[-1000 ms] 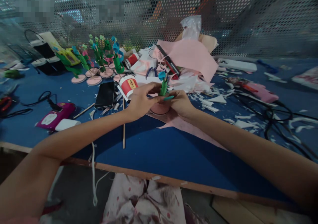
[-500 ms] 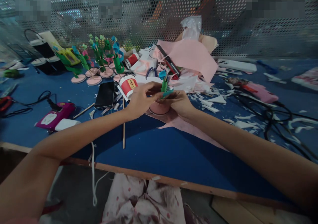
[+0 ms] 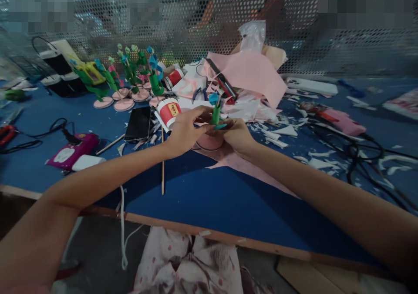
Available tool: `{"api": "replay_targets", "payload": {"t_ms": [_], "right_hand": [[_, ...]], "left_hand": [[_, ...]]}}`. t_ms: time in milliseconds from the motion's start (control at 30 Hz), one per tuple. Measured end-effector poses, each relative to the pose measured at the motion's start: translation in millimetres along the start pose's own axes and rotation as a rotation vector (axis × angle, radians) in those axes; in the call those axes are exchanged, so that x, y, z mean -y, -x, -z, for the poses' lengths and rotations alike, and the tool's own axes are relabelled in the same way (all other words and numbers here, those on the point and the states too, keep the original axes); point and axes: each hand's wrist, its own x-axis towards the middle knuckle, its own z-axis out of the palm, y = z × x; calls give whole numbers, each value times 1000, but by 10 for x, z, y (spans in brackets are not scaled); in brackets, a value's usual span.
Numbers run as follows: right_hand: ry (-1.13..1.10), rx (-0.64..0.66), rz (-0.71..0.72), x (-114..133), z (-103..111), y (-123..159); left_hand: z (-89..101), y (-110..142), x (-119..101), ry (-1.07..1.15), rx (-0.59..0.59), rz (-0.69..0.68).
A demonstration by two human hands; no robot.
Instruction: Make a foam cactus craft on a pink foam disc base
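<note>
A small craft flower with a green stem [image 3: 215, 115] and a blue top stands on a round pink base [image 3: 209, 141] in the middle of the blue table. My left hand [image 3: 185, 131] pinches the stem from the left. My right hand [image 3: 237, 135] closes on it from the right, and a teal strip [image 3: 220, 127] sticks out between its fingertips. Both hands touch over the base.
Several finished flowers on pink discs [image 3: 124, 105] stand at the back left. A red-and-white cup [image 3: 169, 110], a black phone [image 3: 138, 123], a wooden stick [image 3: 162, 163], a pink glue gun [image 3: 72, 150], pink sheets [image 3: 251, 74] and black cables [image 3: 359, 150] lie around. White scraps litter the right side.
My fingers have shifted slightly on the stem, and the teal strip lifted against it, then came back down to near level. Arms and the base stay where they were.
</note>
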Motion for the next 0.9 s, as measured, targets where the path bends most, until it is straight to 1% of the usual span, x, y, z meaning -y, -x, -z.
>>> {"api": "replay_targets", "payload": {"t_ms": [167, 300, 500, 667, 767, 900], "right_hand": [[-1, 18, 34, -18, 25, 2], [-18, 29, 72, -48, 31, -4], [-18, 17, 48, -51, 20, -17], [-41, 11, 40, -39, 12, 4], [-58, 14, 23, -30, 11, 15], [-35, 34, 35, -31, 34, 8]], "left_hand": [[-1, 6, -36, -19, -3, -23], [-10, -11, -18, 29, 4, 9], [1, -45, 22, 96, -12, 61], [9, -55, 25, 172, 20, 66], [14, -44, 36, 179, 26, 68], [22, -15, 32, 173, 65, 66]]}}
